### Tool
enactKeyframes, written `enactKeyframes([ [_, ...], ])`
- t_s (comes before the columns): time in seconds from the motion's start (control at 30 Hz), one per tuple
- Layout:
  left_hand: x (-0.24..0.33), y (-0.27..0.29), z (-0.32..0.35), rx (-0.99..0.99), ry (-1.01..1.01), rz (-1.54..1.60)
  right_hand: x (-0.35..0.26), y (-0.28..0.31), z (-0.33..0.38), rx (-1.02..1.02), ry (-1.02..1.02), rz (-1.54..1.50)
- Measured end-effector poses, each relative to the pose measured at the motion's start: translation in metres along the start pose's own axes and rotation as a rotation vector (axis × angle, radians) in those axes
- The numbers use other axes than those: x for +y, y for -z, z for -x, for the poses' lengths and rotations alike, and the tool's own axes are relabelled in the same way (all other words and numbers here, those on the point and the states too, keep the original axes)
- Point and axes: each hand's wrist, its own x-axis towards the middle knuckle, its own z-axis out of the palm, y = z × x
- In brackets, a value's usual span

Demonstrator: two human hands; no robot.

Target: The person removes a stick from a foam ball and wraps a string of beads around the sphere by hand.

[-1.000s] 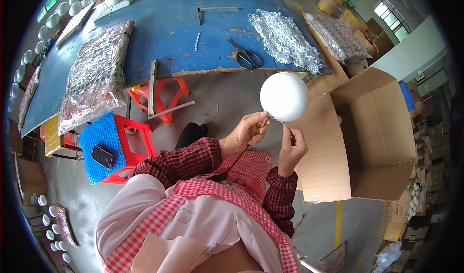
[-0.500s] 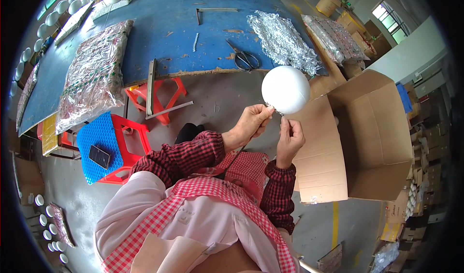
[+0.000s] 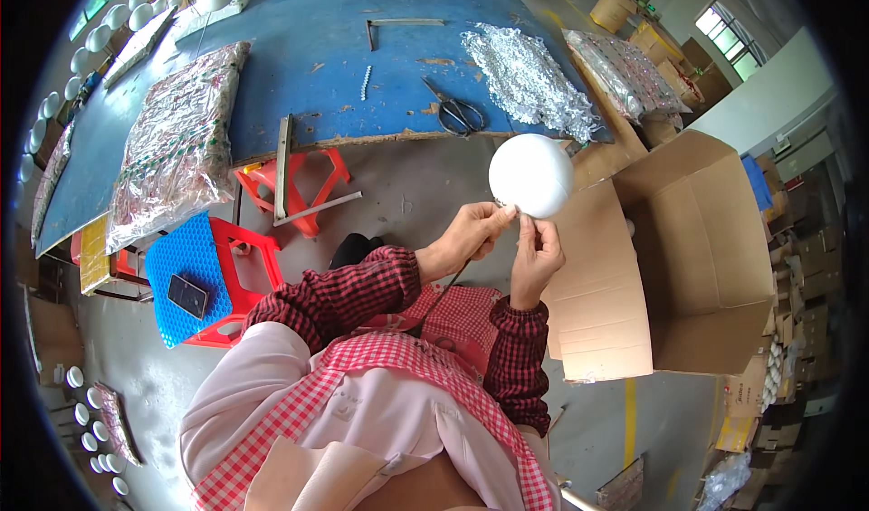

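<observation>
A smooth white ball (image 3: 530,176) sits at the top of a thin dark stick (image 3: 441,296) that slants down toward my lap. My left hand (image 3: 472,232) is closed around the stick just under the ball, thumb and forefinger pinched at its base. Beside it my right hand (image 3: 538,256) is closed in a pinch, fingertips touching the ball's lower edge. A small bit of something dark or silvery shows at the left fingertips; whatever the right fingertips hold is too small to make out.
Ahead stands a blue worktable (image 3: 317,76) with scissors (image 3: 457,113), a heap of silvery trim (image 3: 529,76) and a bagged bundle (image 3: 181,131). An open cardboard box (image 3: 706,257) is at my right. To the left, a phone (image 3: 187,296) lies on a blue-topped red stool (image 3: 249,267).
The ball has dropped slightly toward me. My right hand has moved a little left and up, so its fingertips now meet the ball's base beside the left ones.
</observation>
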Motion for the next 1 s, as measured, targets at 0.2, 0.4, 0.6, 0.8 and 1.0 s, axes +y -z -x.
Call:
enactKeyframes([
  [0.2, -0.005, 0.01, -0.01, 0.089, -0.039, -0.132, -0.005, 0.0, 0.007, -0.049, 0.06, 0.189],
  [0.4, -0.003, 0.01, -0.01, 0.025, 0.004, -0.006, 0.015, 0.002, 0.003, -0.082, -0.02, 0.271],
  [0.6, 0.01, 0.027, -0.018, 0.003, -0.059, -0.038, 0.038, 0.046, 0.004, -0.352, -0.487, -0.069],
  [0.8, 0.001, 0.042, -0.014, 0.0, 0.022, -0.053, 0.003, 0.071, 0.01, -0.428, -0.588, -0.353],
  [1.0, -0.001, 0.037, -0.007, 0.013, 0.04, -0.081, 0.001, 0.066, 0.013, -0.246, -0.443, -0.23],
])
